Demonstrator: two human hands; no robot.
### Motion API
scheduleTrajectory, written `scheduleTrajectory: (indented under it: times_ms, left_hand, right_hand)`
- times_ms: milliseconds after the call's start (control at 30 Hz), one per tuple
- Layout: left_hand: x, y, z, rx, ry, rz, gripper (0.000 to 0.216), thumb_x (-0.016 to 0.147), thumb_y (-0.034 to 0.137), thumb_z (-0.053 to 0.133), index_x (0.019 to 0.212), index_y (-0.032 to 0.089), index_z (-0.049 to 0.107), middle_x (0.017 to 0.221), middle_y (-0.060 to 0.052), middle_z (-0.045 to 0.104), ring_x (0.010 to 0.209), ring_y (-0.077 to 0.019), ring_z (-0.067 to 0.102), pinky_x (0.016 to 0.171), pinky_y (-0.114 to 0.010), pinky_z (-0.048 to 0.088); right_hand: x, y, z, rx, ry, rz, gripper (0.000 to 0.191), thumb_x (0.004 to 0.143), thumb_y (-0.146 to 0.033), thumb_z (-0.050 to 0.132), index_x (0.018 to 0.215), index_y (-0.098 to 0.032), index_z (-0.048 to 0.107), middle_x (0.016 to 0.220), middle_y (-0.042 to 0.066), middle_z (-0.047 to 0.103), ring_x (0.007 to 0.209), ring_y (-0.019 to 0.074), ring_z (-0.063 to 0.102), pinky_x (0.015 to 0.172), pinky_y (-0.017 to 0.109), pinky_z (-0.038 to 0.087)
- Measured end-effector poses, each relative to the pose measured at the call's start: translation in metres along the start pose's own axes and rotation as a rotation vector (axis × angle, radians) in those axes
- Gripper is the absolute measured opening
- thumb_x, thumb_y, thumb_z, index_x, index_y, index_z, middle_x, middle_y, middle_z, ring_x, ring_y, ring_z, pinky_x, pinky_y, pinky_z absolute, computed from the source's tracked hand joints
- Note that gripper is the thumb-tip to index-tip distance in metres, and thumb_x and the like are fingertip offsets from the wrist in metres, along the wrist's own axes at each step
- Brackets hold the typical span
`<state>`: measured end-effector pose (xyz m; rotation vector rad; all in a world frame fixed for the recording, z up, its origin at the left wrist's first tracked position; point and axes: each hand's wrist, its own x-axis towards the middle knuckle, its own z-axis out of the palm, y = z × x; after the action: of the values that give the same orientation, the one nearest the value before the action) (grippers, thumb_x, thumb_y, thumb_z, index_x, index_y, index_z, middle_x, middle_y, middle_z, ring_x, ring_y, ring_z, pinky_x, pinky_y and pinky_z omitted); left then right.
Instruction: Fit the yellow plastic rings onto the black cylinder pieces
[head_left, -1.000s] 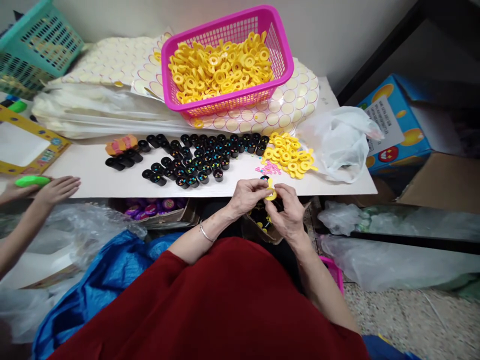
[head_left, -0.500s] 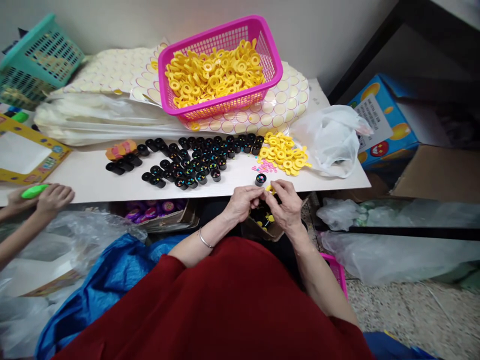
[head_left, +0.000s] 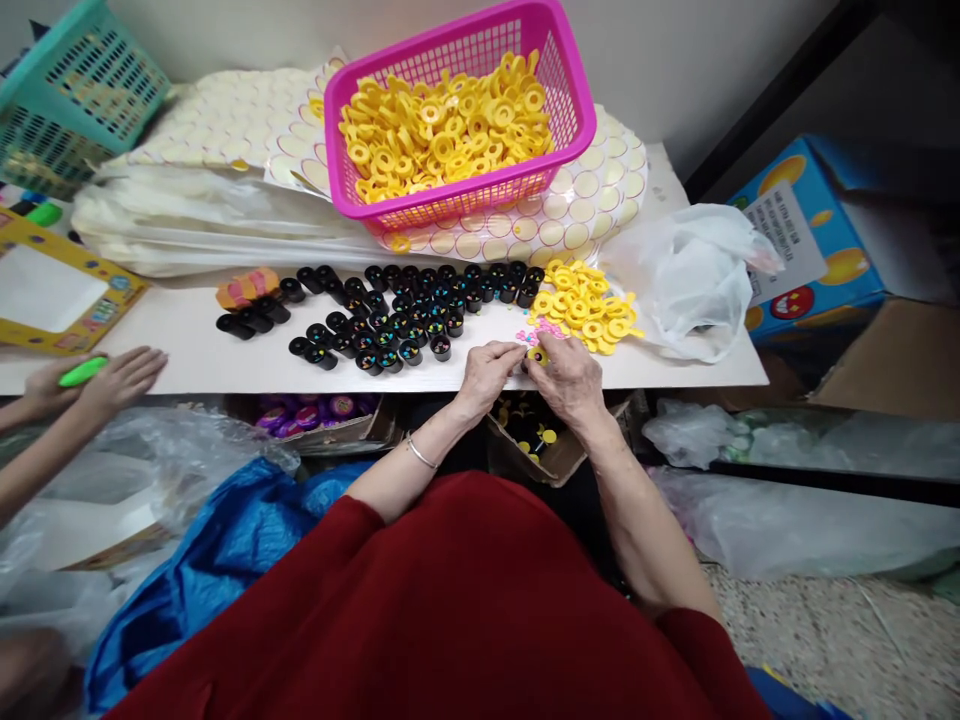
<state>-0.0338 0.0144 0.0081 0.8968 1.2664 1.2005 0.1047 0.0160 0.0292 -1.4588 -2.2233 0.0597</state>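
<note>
At the table's front edge my left hand (head_left: 489, 378) and my right hand (head_left: 568, 380) meet, fingertips almost touching. A yellow ring-shaped cap (head_left: 537, 355) with a dark centre sits under my right fingers, which press around it. My left fingers are closed at the side of a small black cup beneath the cap; the hands hide most of this cup. Just behind my right hand lie tiny pink beads (head_left: 551, 327) and a pile of yellow ring caps (head_left: 589, 305). To the left stand several black cups (head_left: 441, 347) with coloured beads inside.
A pink basket (head_left: 461, 200) of yellow caps rests on dotted sheeting behind. A white plastic bag (head_left: 697, 290) lies right of the pile. An open carton (head_left: 574, 465) sits below the edge. At left, another person's hands (head_left: 120, 385) hold a bright green object (head_left: 82, 371).
My hands have moved slightly up and over the single black cup, now mostly covered. The yellow cap has come from in front of it to the cup's place. The view has shifted slightly.
</note>
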Motion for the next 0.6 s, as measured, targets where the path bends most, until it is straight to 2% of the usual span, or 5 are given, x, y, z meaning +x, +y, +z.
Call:
scheduleTrajectory:
  times_ms: [167, 367, 467, 533, 600]
  left_hand:
    - [0.007, -0.002, 0.008, 0.048, -0.051, 0.064, 0.022, 0.071, 0.035, 0.069, 0.080, 0.016, 0.076, 0.074, -0.002, 0.067, 0.069, -0.0099, 0.058, 0.064, -0.022, 0.044]
    - [0.009, -0.001, 0.013, 0.118, 0.028, 0.119, 0.011, 0.072, 0.023, 0.067, 0.069, 0.016, 0.075, 0.069, -0.001, 0.065, 0.070, -0.0108, 0.059, 0.066, -0.022, 0.045]
    - [0.007, 0.001, 0.014, 0.140, 0.027, 0.147, 0.012, 0.073, 0.022, 0.065, 0.066, 0.016, 0.073, 0.069, -0.001, 0.064, 0.066, -0.0095, 0.057, 0.064, -0.022, 0.044]
    - [0.006, 0.002, 0.015, 0.158, 0.019, 0.159, 0.014, 0.074, 0.024, 0.063, 0.066, 0.015, 0.071, 0.069, -0.001, 0.062, 0.062, -0.0086, 0.055, 0.061, -0.021, 0.043]
    - [0.005, 0.003, 0.015, 0.187, 0.018, 0.182, 0.015, 0.075, 0.023, 0.062, 0.066, 0.015, 0.070, 0.068, -0.001, 0.060, 0.063, -0.0086, 0.054, 0.060, -0.021, 0.042]
  right_hand:
    - [0.001, 0.007, 0.002, 0.029, -0.004, -0.005, 0.034, 0.088, -0.036, 0.048, 0.111, -0.015, 0.062, 0.081, 0.010, 0.064, 0.082, 0.0249, 0.055, 0.071, 0.034, 0.047]
    - [-0.011, 0.013, 0.018, 0.337, 0.146, 0.046, 0.039, 0.083, -0.045, 0.055, 0.114, -0.021, 0.059, 0.108, 0.012, 0.064, 0.101, 0.0269, 0.055, 0.085, 0.044, 0.049]
    - [-0.018, 0.008, 0.024, 0.535, 0.266, 0.293, 0.043, 0.082, -0.048, 0.057, 0.115, -0.020, 0.057, 0.115, 0.012, 0.059, 0.099, 0.0242, 0.058, 0.080, 0.041, 0.052]
    - [-0.019, 0.002, 0.025, 0.704, 0.285, 0.517, 0.043, 0.080, -0.049, 0.057, 0.111, -0.019, 0.056, 0.107, 0.010, 0.061, 0.081, 0.0184, 0.061, 0.068, 0.034, 0.053]
    - [-0.016, -0.005, 0.025, 0.904, 0.248, 0.703, 0.044, 0.076, -0.051, 0.060, 0.105, -0.018, 0.055, 0.090, 0.005, 0.063, 0.061, 0.0125, 0.058, 0.054, 0.027, 0.050]
